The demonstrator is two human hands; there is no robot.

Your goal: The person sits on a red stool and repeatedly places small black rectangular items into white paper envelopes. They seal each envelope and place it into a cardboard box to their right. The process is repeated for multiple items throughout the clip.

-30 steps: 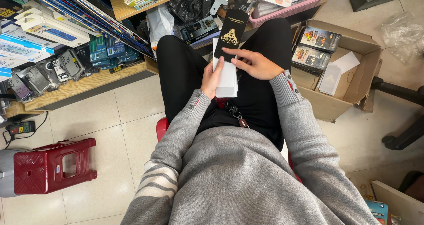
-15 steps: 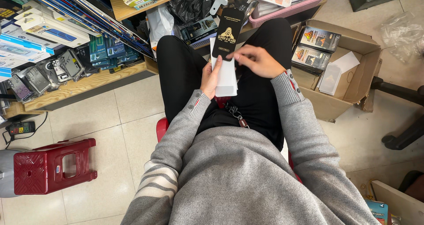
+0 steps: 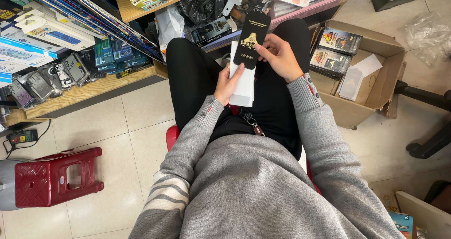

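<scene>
A: What does the left hand (image 3: 229, 85) grasp?
B: A stack of flat white card sleeves (image 3: 243, 81), thumb clamped on top, over the lap.
A: And the right hand (image 3: 280, 57)?
B: It pinches a slim black rectangular packet (image 3: 252, 40), overlapping the stack's upper end.

Black packet and white stack, held over your lap.

Your right hand (image 3: 282, 58) pinches the slim black packet (image 3: 252, 39) at its right edge; rounded corners, gold print on its face, upright, tilted slightly right. Its lower end overlaps the white sleeve stack (image 3: 244, 86), which lies flat in your left hand (image 3: 229, 85), thumb touching the packet's bottom edge.
</scene>
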